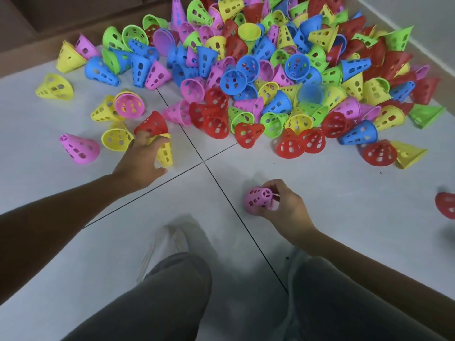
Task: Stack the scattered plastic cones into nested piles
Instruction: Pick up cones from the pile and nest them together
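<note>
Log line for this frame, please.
left hand: grips yellow perforated plastic cone | right hand: holds pink perforated plastic cone | mixed-colour cone heap: unsorted

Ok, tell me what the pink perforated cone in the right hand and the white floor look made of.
Pink perforated cone: looks like thin moulded plastic, matte, with clean cut-out holes and even colour. White floor: probably glazed tile, given the dark grout lines and soft sheen. The right hand holds the cone.

You are wearing grey trousers [172, 296] and pale, see-through slippers [162, 244]; your forearms [61, 207] are showing bare, sleeveless.
</note>
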Available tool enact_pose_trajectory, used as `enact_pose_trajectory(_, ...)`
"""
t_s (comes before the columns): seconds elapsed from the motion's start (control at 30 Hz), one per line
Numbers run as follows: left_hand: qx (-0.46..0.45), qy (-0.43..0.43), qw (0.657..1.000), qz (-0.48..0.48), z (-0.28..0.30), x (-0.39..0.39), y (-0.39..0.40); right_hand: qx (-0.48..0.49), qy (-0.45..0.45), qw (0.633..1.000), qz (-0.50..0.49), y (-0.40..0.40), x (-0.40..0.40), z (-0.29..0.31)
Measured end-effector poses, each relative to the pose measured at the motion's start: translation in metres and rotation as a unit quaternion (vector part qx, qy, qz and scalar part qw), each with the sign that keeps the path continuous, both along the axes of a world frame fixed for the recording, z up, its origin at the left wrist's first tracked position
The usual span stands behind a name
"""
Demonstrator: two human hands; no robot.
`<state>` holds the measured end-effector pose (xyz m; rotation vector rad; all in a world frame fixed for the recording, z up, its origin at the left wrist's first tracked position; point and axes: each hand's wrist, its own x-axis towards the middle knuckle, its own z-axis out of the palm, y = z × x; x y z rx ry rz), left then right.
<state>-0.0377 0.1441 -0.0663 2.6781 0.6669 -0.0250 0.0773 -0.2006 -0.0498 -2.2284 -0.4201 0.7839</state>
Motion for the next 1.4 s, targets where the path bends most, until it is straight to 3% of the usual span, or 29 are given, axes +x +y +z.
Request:
enact_pose_trajectory(0.1,-0.017,0.011,1.000,-0.015,0.005,0.001,-0.001,0.005,0.012,1.000,0.018,-0.001,0.003,0.002)
enact_pose_trajectory(0.23,-0.033,-0.003,0.999,-0.022,0.015,0.004,-0.013,0.000,-0.047,0.997,0.056,-0.009,0.010,0.005)
enact_pose_trajectory(0.47,-0.076,-0.055,0.992,-0.081,0.034,0.018,-0.063,0.010,-0.114,0.993,0.035,-0.019,0.048,0.021)
enact_pose_trajectory(0.77,-0.218,-0.101,0.967,-0.087,0.060,0.042,-0.128,-0.034,-0.205,0.978,0.028,-0.020,0.099,0.016)
enact_pose_trajectory(1.0,-0.360,-0.048,0.930,-0.058,0.056,0.053,-0.166,-0.117,-0.229,0.962,0.093,-0.015,0.118,0.021)
enact_pose_trajectory(1.17,-0.334,-0.010,0.940,-0.064,0.034,0.048,-0.184,-0.163,-0.190,0.955,0.159,0.002,0.130,0.024)
enact_pose_trajectory(1.27,-0.260,0.008,0.962,-0.086,0.021,0.043,-0.188,-0.212,-0.164,0.944,0.192,0.011,0.131,0.022)
enact_pose_trajectory(1.4,-0.187,0.004,0.977,-0.098,0.010,0.043,-0.182,-0.196,-0.135,0.958,0.160,0.010,0.121,0.012)
